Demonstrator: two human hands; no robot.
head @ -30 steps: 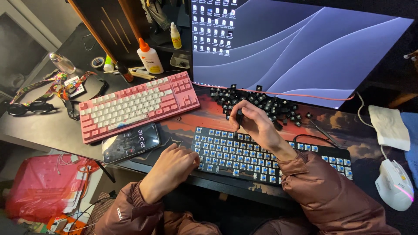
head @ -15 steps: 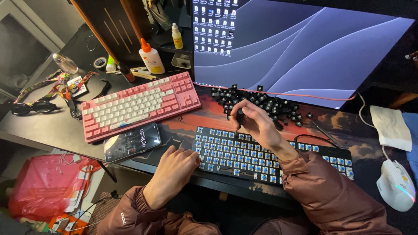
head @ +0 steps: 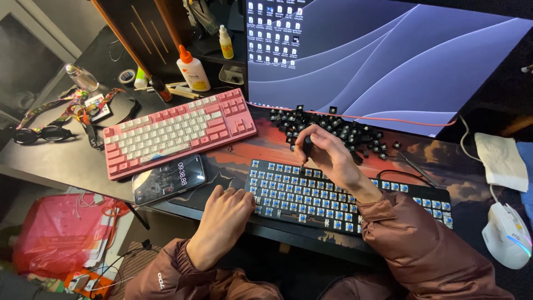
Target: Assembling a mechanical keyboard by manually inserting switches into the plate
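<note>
From the head camera, looking down, a black keyboard [head: 344,197] lies on the desk mat [head: 444,161] right in front of the person. Its caps are off, so rows of little blue switches show. The left hand [head: 225,214] rests on the keyboard's near left corner with its fingers curled down on the edge. It looks like it is there to stop the board from sliding; it grips nothing that I can see. The right hand [head: 327,155] is closed around a small dark tool [head: 306,150]. The tool points down at the top rows of switches, held like a pen, which lets the tip land on one small spot.

Just behind the right hand is a heap of black keycaps [head: 338,128], loose and close by, between the keyboard and the big monitor [head: 388,55]. A thin red cable [head: 388,119] runs along the foot of the monitor, over the heap.

To the left sits a pink keyboard [head: 177,130], and a phone [head: 169,179] lies just below it with its screen lit. Further back stand a glue bottle [head: 193,69] and a small yellow bottle [head: 225,43]. Sunglasses [head: 41,133] and bright straps lie at the far left. On the right are a white mouse [head: 508,236] and a folded white cloth [head: 502,161]. The heap of caps crowds the space behind the black keyboard; nothing covers its switches but the hands.
</note>
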